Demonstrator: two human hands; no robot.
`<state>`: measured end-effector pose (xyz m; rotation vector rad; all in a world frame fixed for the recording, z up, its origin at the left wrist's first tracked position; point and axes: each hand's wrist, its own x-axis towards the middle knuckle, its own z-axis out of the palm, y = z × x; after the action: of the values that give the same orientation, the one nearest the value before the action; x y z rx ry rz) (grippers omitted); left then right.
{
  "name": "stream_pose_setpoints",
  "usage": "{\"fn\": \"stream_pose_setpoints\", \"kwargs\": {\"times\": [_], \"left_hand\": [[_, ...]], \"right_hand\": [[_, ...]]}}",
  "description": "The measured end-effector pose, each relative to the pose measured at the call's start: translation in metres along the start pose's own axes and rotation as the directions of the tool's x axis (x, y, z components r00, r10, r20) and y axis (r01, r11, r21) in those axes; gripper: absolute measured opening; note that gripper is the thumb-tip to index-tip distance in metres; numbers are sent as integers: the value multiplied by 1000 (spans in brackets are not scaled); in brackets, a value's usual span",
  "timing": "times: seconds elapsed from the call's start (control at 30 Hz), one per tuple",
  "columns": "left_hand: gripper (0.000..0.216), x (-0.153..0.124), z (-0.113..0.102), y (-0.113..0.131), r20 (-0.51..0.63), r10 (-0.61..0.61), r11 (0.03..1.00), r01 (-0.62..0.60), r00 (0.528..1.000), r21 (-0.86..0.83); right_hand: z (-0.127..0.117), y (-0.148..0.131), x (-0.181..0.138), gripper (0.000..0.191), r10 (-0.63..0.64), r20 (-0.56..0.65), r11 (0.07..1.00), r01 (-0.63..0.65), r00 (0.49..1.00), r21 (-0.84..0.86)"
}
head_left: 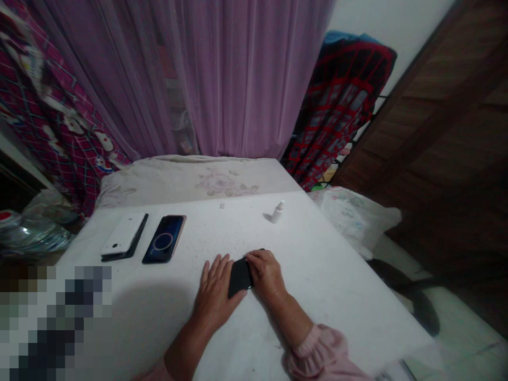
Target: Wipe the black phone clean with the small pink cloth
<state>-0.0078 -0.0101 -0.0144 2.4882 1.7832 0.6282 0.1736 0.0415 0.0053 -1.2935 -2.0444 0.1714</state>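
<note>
While the fingers (257,260) of the right hand (266,275) curve closed over the far right part of a flat black rectangular object (239,277), the fingers (210,276) of the left hand (216,296) lie open and spread on the bench, with the thumb (237,297) reaching to the object's near edge. The object lies flat between the two hands, towards the near side of the bench, turned at a slant to the bench's edges, and the right hand hides part of it. Both forearms come in from the near edge, each ending in a pink sleeve (317,352) gathered at the cuff.

The white-topped bench (337,275) carries faint specks and dark marks. Far to the left of the hands, a white smartphone (124,234) rests on a black slab-like item (127,255), its dark edge showing beneath. Just beside that pair lies a dark smartphone (164,239) with a glowing blue ring on its screen and a rose-gold rim. Farther right, near the far edge, stands a small white spray bottle (278,212), and a tiny white scrap (221,206) lies left of it.

Beyond the bench is a cream quilted bedcover (198,180) printed with a pale rose, backed by a sheer purple curtain (238,79). Red patterned fabric (341,106) hangs on the far right, a white plastic bag (357,219) sits past the right edge of the bench, and a brown wooden panel (428,106) rises beyond it. A pixelated patch hides the near left corner.
</note>
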Motion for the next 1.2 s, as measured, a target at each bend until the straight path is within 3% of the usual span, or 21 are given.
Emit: {"fn": "stream_pose_setpoints", "kwargs": {"times": [0.27,0.53,0.77,1.0,1.2], "left_hand": [[64,2,-3,2,19,-19,1000,20,1000,-18],[63,2,-4,3,12,-19,1000,19,1000,-6],[65,3,-5,3,29,-18,1000,19,999,-13],[63,3,-6,3,35,-21,1000,21,999,-10],[65,4,-7,3,46,-18,1000,18,999,-8]], "right_hand": [[-5,21,6,27,168,-113,983,-175,979,-57],[5,-6,-4,28,-2,-23,999,3,1000,35],[-6,24,0,27,172,-149,979,-186,974,-83],[8,-5,-7,26,-37,-86,999,39,996,26],[-3,20,1,25,111,-174,989,-126,978,-74]]}}
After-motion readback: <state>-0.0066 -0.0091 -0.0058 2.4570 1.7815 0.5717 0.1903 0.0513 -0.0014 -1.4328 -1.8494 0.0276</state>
